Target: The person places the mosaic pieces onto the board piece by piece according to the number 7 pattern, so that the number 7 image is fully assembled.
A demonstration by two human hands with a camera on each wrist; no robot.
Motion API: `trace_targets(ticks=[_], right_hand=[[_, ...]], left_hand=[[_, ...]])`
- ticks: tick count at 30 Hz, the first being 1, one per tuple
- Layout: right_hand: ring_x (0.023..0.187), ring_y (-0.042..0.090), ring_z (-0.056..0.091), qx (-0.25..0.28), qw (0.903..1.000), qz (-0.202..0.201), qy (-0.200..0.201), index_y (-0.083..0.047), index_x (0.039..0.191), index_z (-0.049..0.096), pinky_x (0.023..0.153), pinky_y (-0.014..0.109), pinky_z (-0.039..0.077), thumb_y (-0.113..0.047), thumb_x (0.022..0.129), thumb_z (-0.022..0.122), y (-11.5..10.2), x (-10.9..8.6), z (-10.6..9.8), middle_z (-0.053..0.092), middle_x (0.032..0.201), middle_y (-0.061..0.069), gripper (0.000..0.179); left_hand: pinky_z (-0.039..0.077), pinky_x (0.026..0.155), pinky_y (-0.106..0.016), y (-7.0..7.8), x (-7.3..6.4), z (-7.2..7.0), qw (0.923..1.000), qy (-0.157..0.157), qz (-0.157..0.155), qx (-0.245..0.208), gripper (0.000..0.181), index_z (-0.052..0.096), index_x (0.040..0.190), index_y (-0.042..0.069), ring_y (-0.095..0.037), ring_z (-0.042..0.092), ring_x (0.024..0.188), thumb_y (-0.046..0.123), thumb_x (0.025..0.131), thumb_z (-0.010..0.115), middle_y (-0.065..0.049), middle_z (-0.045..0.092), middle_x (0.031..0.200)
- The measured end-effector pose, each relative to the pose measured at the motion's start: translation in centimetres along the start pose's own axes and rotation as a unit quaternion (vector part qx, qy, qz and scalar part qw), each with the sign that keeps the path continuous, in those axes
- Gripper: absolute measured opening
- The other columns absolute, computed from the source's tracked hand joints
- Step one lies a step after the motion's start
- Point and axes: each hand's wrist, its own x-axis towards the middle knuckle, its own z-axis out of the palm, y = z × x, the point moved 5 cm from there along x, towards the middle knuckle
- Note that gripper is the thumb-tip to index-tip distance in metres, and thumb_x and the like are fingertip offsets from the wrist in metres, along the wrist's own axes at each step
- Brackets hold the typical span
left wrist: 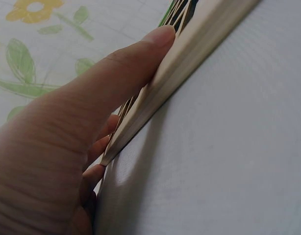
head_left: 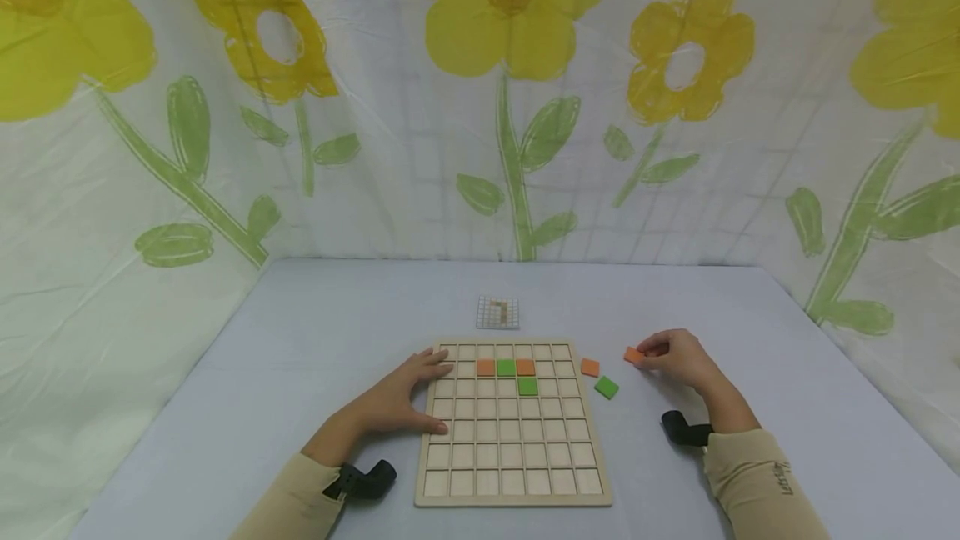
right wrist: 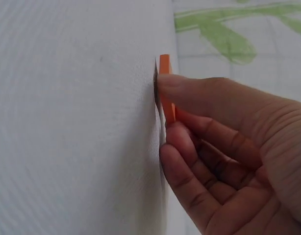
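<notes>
Right hand: fingers bent, thumb and fingertips pinching one orange tile [right wrist: 164, 63]; hand [head_left: 678, 357] low over the table [head_left: 360, 298], right of the board
Held tile: lies near flat, slightly tilted, a thin shadow under it in the right wrist view; cannot tell whether a lower edge touches the table
Feel of tile: likely light and stiff, with a smooth face that may slide a little under the fingertips; small and thin, so easier to drop than to break
Where to hold: by opposite edges between thumb and fingertip, as now, underside kept free of fingers
Left hand: fingers spread and loose [head_left: 393, 398], gripping nothing; thumb and fingertips rest on the left edge of the wooden board
Board: flat on the table, a grid of square cells inside a raised rim [head_left: 513, 502]; looks stiff and fairly light, perhaps able to skid on the cloth, best steadied by the rim
Tiles in cells: second row from the far side, orange [head_left: 486, 367], green [head_left: 506, 367], orange [head_left: 525, 367] side by side; one more green [head_left: 528, 387] just nearer than the right-hand orange
Loose tiles: orange one [head_left: 590, 367] and green one [head_left: 607, 387], both just beside the board's right edge, between it and the right hand
Card: small gridded card [head_left: 498, 312] beyond the board's far edge, bearing a brownish bent shape
</notes>
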Motion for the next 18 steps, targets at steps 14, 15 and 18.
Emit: trace_targets(ticks=[14,15,18], right_hand=[[0.083,0.018,0.06,0.011,0.9993,-0.035,-0.01,0.004,0.099,0.068,0.065,0.025,0.049,-0.011,0.079,0.072,-2.6,-0.4,0.6,0.067,0.094,0.014,0.026],[0.083,0.018,0.06,0.011,0.9992,-0.038,-0.012,0.004,0.099,0.068,0.066,0.025,0.049,-0.011,0.079,0.072,-2.8,-0.5,0.7,0.067,0.094,0.014,0.025],[0.083,0.018,0.061,0.014,0.9985,-0.05,-0.019,0.004,0.099,0.068,0.066,0.025,0.05,-0.01,0.079,0.072,-3.5,-0.6,1.0,0.068,0.095,0.014,0.025]], left_hand=[[0.015,0.114,-0.059,0.0,0.0,0.0,1.0,-0.002,-0.002,-0.009,0.09,0.045,0.139,0.015,-0.033,0.012,0.145,0.051,0.064,0.08,-0.003,0.027,0.154],[0.015,0.114,-0.059,0.0,0.0,0.0,0.9999,-0.002,-0.001,-0.01,0.09,0.045,0.139,0.015,-0.033,0.011,0.145,0.051,0.064,0.08,-0.003,0.027,0.154],[0.015,0.113,-0.059,0.0,0.0,0.0,1.0,-0.001,0.001,-0.008,0.09,0.045,0.139,0.016,-0.033,0.012,0.145,0.052,0.064,0.08,-0.003,0.027,0.154]])
